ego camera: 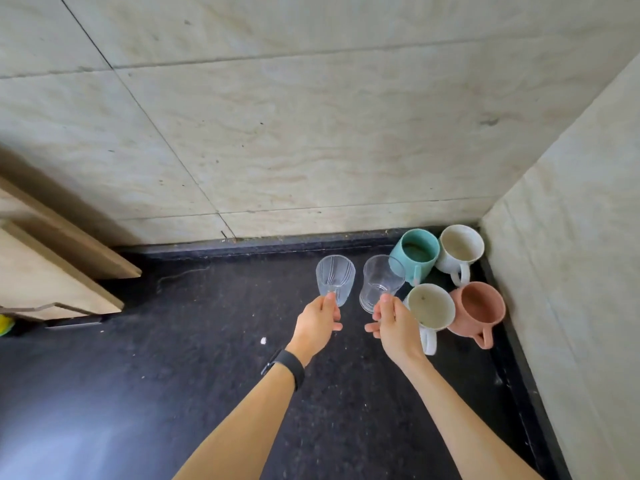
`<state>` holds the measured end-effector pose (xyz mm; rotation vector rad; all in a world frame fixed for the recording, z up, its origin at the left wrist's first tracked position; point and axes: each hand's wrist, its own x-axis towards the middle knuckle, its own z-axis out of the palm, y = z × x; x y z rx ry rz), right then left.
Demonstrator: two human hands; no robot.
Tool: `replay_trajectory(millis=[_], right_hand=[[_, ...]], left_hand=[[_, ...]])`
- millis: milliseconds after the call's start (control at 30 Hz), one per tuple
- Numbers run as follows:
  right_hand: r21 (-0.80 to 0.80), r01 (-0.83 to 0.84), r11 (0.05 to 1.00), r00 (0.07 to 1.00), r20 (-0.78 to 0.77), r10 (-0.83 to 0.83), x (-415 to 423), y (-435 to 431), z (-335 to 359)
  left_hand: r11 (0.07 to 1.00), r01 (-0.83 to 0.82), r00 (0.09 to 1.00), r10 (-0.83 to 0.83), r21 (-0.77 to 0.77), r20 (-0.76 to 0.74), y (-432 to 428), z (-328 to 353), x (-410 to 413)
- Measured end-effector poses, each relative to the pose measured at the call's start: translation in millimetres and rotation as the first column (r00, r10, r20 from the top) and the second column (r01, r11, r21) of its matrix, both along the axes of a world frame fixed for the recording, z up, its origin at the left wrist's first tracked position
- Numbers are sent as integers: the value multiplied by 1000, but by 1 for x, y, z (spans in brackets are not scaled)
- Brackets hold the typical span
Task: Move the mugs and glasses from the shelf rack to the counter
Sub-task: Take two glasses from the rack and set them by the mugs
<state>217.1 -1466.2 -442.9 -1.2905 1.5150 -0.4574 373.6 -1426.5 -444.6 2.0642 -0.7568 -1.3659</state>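
Glasses, ribbed (335,279) and plain (380,285), are pinched near their bases by left hand (317,323) and right hand (394,325), seemingly for setting down beside four mugs (446,282) at right.

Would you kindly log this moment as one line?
left hand: holds ribbed glass | right hand: holds plain glass | four mugs: on counter, corner

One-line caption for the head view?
Left hand grips a ribbed glass, right hand a plain glass, beside four mugs on the black counter.

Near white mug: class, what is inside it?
The near white mug shows a pale, empty interior with a dark speck; its near inner wall is hidden behind the rim.
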Motion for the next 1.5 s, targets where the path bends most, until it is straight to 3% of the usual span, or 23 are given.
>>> replay_trajectory(millis=[433, 700, 967, 1100, 1200, 1300, 1400, 1500], right_hand=[[-39, -49, 998, 998, 22, 50, 28, -72, -30], [-39, -54, 998, 999, -8, 54, 38, -85, -32], [-14, 1, 1000, 997, -73, -2, 41, -86, -29], [91, -25, 996, 977, -209, 44, 37, -89, -6], [52, -98, 994, 931, -348, 110, 29, -81, 23], [47, -203, 978, 908, -365, 206, 18, -59, 56], [60, -358, 932, 859, -371, 354, 9, -37, 85], [-64, -474, 878, 812, -416, 408, 20, -18, 118]], left_hand=[[998, -2, 1000, 1, -56, -30, -69, -33, 11], [999, 50, 995, -50, 1, -82, -82, -33, 21], [985, 157, 987, -158, 73, 1, -88, -19, 24], [978, 171, 970, -188, 119, 152, -83, -6, 29], [962, 236, 940, -261, 137, 220, -69, 12, 36], [940, 303, 892, -337, 155, 301, -46, 39, 48], [882, 432, 729, -466, 190, 502, -14, 67, 72], [857, 473, 586, -479, 204, 654, 17, 96, 103]])
